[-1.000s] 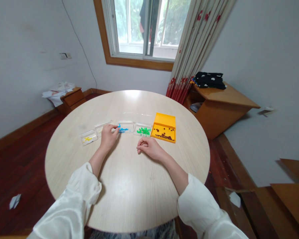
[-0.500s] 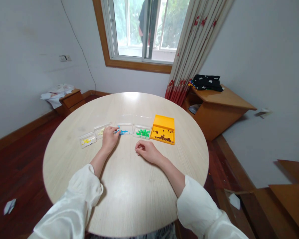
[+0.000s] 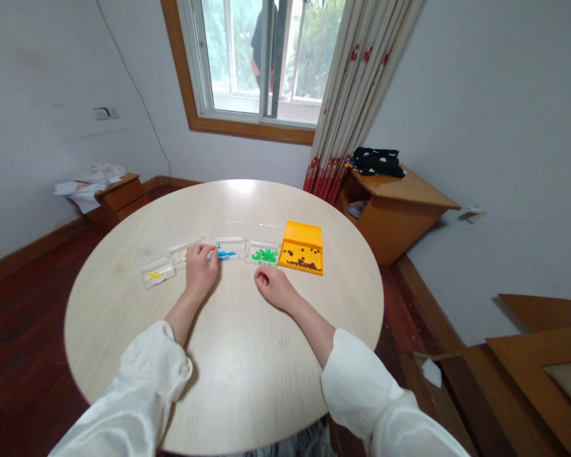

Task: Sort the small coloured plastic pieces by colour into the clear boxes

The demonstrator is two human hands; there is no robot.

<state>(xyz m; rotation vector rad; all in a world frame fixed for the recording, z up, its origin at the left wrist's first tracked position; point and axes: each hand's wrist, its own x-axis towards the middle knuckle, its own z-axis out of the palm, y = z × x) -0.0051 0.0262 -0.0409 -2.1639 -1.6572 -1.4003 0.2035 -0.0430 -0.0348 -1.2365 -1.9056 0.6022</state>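
My left hand (image 3: 202, 271) is at the left end of a clear box holding small blue pieces (image 3: 226, 255), with its thumb and fingers drawn together. A bit of blue shows beside the fingertips; I cannot tell whether they grip it. The same hand partly covers a clear box with pale yellow pieces (image 3: 181, 258). Closed in a loose fist, my right hand (image 3: 275, 287) rests on the table just in front of a clear box of green pieces (image 3: 265, 255). The inside of that fist is hidden.
An open orange-yellow case (image 3: 304, 235) with small brown pieces stands right of the green ones. At the row's left end is a clear box with yellow pieces (image 3: 155, 275). All sit on a round pale table (image 3: 238, 355). A person (image 3: 261, 44) shows through the window.
The whole view has shifted, moving the table and boxes a little left in the picture. My left hand has drawn slightly back from over the blue pieces. My right hand stays closed.
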